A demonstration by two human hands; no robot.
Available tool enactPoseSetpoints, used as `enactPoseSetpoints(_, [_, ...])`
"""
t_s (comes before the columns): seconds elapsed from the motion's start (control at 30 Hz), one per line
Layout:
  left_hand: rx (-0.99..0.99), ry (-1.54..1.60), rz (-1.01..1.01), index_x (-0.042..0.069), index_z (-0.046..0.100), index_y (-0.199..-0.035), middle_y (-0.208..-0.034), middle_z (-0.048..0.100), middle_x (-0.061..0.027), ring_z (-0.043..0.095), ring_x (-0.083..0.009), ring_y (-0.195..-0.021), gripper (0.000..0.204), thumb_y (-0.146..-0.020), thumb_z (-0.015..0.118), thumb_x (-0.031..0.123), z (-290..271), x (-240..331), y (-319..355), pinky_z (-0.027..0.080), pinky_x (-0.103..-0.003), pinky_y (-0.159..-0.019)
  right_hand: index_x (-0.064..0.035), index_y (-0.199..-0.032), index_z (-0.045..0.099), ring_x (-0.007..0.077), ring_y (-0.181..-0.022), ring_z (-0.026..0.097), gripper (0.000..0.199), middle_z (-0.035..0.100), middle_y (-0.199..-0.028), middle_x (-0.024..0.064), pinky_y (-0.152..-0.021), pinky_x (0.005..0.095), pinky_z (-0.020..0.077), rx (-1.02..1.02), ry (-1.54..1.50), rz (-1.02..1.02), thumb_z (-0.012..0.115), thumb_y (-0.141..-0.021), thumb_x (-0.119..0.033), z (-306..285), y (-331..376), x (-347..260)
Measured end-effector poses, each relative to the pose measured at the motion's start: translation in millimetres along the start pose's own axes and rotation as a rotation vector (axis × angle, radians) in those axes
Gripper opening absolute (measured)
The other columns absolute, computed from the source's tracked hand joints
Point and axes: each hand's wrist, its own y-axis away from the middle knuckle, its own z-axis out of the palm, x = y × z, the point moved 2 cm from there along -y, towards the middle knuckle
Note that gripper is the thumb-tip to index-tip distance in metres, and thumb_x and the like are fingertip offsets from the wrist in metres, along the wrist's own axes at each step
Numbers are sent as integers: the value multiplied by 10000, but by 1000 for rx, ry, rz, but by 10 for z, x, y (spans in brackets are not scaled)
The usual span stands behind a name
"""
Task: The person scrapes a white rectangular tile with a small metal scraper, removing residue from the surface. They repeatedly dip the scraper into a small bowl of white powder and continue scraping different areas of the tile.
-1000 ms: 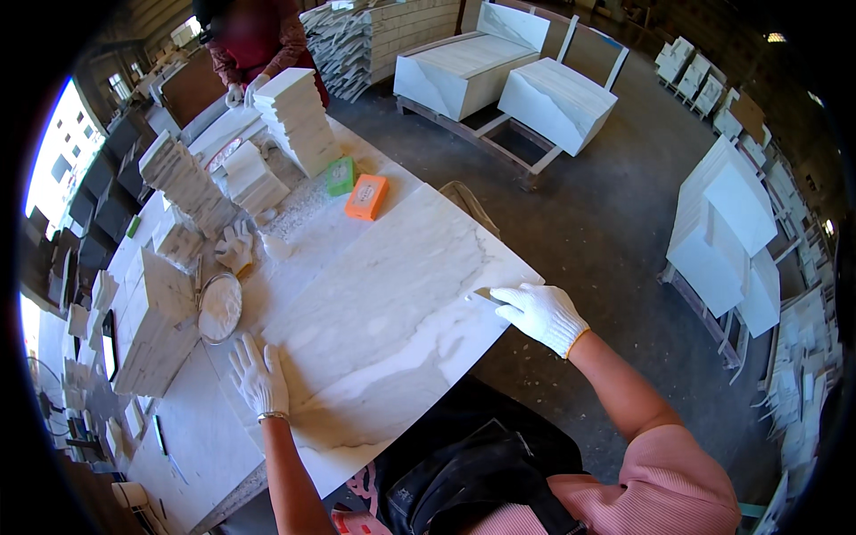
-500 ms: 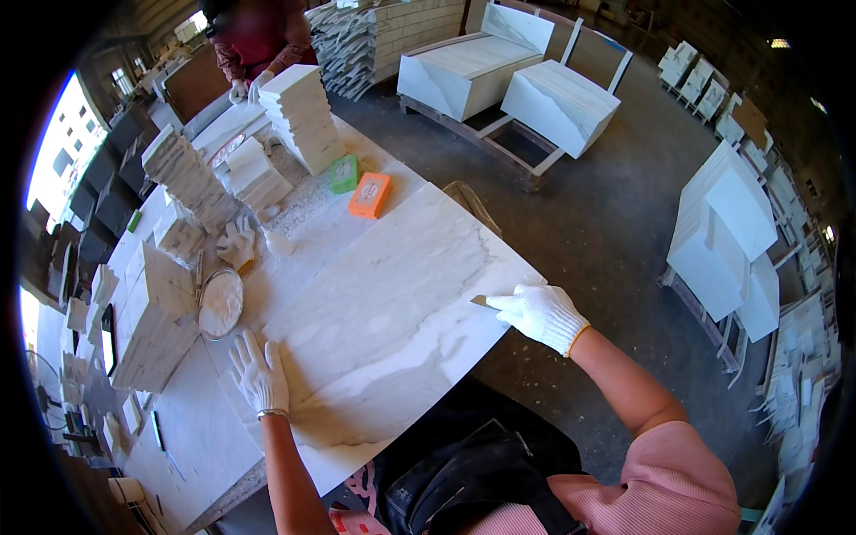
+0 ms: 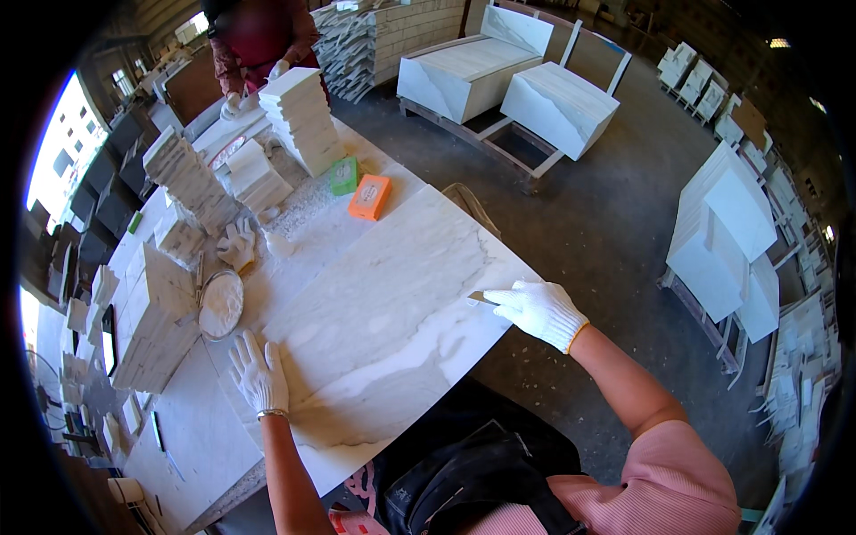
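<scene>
Clutching a flat blade (image 3: 483, 298), the gloved right hand (image 3: 541, 315) sits at the edge of a veined white slab (image 3: 392, 290); the left hand (image 3: 260, 378) lies flat, fingers apart.

Seeing white slab (image 3: 392, 294) with soft grey veins, one broad brighter streak, tan-grey near the lower edge. Reads plain white on gloved left hand (image 3: 260, 376) and gloved right hand (image 3: 539, 312), with yellow-orange along right cuff edge (image 3: 580, 338). Looks dull grey-brown on blade (image 3: 483, 298). Shows solid orange on one box (image 3: 369, 197), green on the other box (image 3: 343, 176), white on powder (image 3: 221, 305), grey-streaked white on tile stack (image 3: 305, 125). Goes ribbed pink on sleeve (image 3: 673, 481), black on bag (image 3: 464, 464), dark red on co-worker's apron (image 3: 257, 45), dark grey on floor (image 3: 606, 232).
</scene>
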Motion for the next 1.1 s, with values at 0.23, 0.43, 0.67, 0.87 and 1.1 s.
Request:
enactPoseSetpoints(0.23, [-19,13,-8,122,369,-1534,-1584,349,-158,304,-392,-1459,628,-1024,409,486,-19,19,10,228,-532,-1184,-334,-1221,688,275,-764,663,301,656,-836,74,-632,420,536,-38,11,-10,559,-955,-390,40,16,24])
enactPoseSetpoints(0.43, [-15,2,-12,125,359,-1539,-1588,343,-153,304,-388,-1461,636,-1023,402,495,-40,3,20,224,-532,-1186,-326,-1188,695,289,-825,681,279,690,-920,90,-690,439,561,-111,18,23,547,-955,-362,-43,67,-14])
enactPoseSetpoints(0.67, [-9,34,-7,125,360,-1539,-1585,347,-157,300,-389,-1462,638,-1021,405,497,8,9,19,219,-533,-1186,-237,-1198,712,301,-834,683,291,711,-981,85,-736,395,547,78,-321,21,633,-926,-304,-112,43,107])
enactPoseSetpoints(0.87, [50,83,-1,134,404,-1519,-1561,383,-172,315,-391,-1453,633,-1007,422,508,81,-55,40,207,-547,-1188,-51,-1196,705,90,-754,629,300,729,-1005,37,-663,244,504,69,-1034,144,692,-909,-140,-316,-405,-348])
enactPoseSetpoints(1.1, [123,160,4,96,455,-1478,-1517,441,-186,352,-399,-1428,660,-968,482,514,-35,31,36,230,-571,-1170,-29,-1221,686,54,-725,588,319,724,-1023,27,-615,228,498,-163,-1249,-21,667,-915,-116,99,-1367,-1607])
